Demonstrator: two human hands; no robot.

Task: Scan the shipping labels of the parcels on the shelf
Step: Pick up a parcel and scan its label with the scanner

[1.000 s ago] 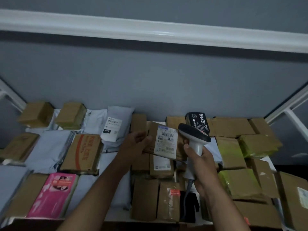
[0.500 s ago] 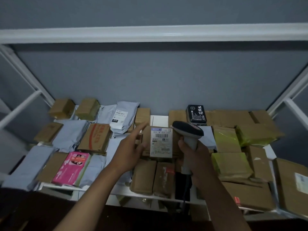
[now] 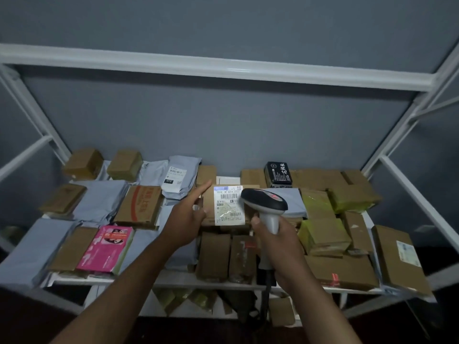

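A small brown parcel [image 3: 208, 207] with a white shipping label [image 3: 228, 204] facing up lies on other parcels in the middle of the white shelf [image 3: 173, 279]. My left hand [image 3: 186, 217] rests against its left edge, fingers straight, thumb by the box side. My right hand [image 3: 278, 244] grips the handle of a grey barcode scanner [image 3: 264, 202]. The scanner's dark head hangs just right of the label and covers its right edge. A cable runs down from the handle.
Brown boxes, grey mailers [image 3: 99, 202] and a labelled grey bag [image 3: 178, 177] cover the shelf. A pink packet [image 3: 106, 247] lies front left, a black box [image 3: 278, 173] at the back, yellow-green parcels [image 3: 323, 234] on the right. White frame bars stand at both sides; more parcels lie below.
The labelled parcel went from lifted and tilted in my left hand to lying flat on the pile. My left fingers straightened. The scanner stayed beside the label; the view pulled back.
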